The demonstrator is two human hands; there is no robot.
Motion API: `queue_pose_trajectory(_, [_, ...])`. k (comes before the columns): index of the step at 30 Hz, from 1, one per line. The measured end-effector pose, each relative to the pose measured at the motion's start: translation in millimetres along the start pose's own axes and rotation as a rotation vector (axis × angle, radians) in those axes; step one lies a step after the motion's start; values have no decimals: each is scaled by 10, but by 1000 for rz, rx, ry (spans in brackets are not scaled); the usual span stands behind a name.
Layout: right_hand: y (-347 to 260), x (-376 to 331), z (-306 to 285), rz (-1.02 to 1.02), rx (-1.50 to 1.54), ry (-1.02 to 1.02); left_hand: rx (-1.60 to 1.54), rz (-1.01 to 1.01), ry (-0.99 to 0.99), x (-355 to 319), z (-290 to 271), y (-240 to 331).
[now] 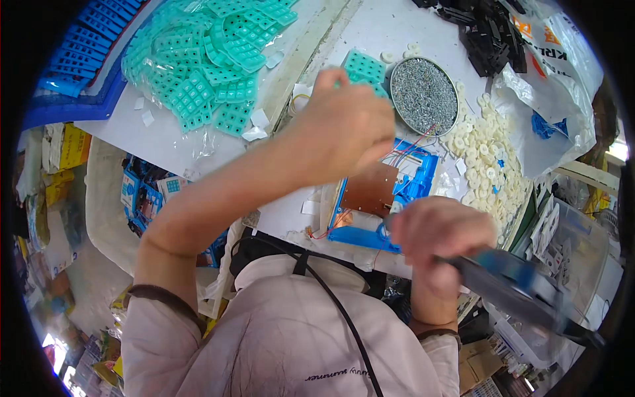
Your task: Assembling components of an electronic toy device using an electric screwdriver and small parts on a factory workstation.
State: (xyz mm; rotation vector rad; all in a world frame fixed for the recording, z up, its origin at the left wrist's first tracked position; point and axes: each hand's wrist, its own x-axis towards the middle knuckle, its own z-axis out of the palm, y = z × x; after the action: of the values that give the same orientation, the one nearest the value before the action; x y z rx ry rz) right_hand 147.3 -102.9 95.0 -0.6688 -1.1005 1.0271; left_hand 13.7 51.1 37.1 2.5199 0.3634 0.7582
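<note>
My right hand (442,230), smeared by motion, is wrapped round an electric screwdriver (522,278) with a dark body. The screwdriver's front end points toward a blue plastic housing (360,236) on the table. Inside the housing sits a brown circuit board (369,188) with thin red and blue wires. My left hand (350,126) is raised above the housing's far side, near a round dish of small metal screws (423,96). Its fingers are curled closed, and whatever they may hold is hidden.
Teal rubber keypads (218,59) lie heaped at the far left, with another keypad (364,66) beside the dish. White plastic discs (486,155) spread to the right. Black parts (489,40) and a plastic bag (555,86) lie far right. A bin (106,205) holds blue housings.
</note>
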Motion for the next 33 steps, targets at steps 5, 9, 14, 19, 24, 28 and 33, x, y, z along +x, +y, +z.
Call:
queue_pose_trajectory(5, [-152, 100, 1, -81, 123, -57, -349, -150, -139, -581, -55, 316])
queue_pose_trajectory(9, [-53, 112, 29, -42, 115, -120, -446, -230, -125, -721, -55, 449])
queue_pose_trajectory(14, [-12, 104, 57, -1, 103, -104, -388, -214, -138, -704, -95, 449])
queue_pose_trajectory(19, [-60, 107, 83, -27, 126, -23, -316, -159, -103, -637, -137, 433])
queue_pose_trajectory(24, [-55, 119, 93, 20, 74, -49, -213, -105, -125, -628, -140, 416])
queue_pose_trajectory(28, [-10, 110, 102, 25, 54, 8, -78, -112, -79, -558, -203, 450])
queue_pose_trajectory(33, [169, 171, 39, 55, -77, 46, -42, -84, -169, -752, -180, 430])
